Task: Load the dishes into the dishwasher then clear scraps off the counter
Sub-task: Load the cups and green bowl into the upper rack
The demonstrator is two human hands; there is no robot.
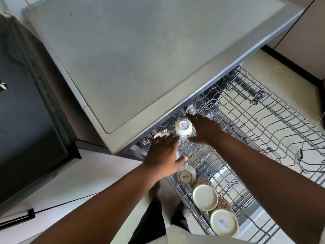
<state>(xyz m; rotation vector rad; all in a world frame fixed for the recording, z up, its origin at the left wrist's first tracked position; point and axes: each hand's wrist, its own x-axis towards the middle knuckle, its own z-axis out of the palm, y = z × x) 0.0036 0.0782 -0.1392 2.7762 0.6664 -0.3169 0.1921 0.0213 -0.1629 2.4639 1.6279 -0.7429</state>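
Head view looks down on a pulled-out wire dishwasher rack of grey metal (255,124), which comes out from under a pale grey flat bench top (140,59). Both hands reach into the left side of the rack, near the edge of the bench top.

The right hand (204,131) is spread, with the fingers straight and apart, beside a small white ceramic cup turned upside down (182,129). The fingertips seem to touch the side of this cup, but the grip does not close around it. The cup sits at the back of the rack, just under the bench edge.

The left hand (163,155) lies with its back to the camera and with the fingers stretched forward toward another small white cup (160,134), which is partly hidden behind the fingers. The thumb points to the right. I cannot tell if this grip holds something (the palm side is hidden).

Nearer to the person, in the same row of the rack, stands a third white upside-down cup with the word SISTA on its base (186,176). After it come two cream round bowls with a red flower pattern, also upside down (204,197) (224,222), one just beside the other.

The right part of the rack holds only its wire prongs. At the left stands a dark grey cabinet (26,120) on a light floor (79,182).
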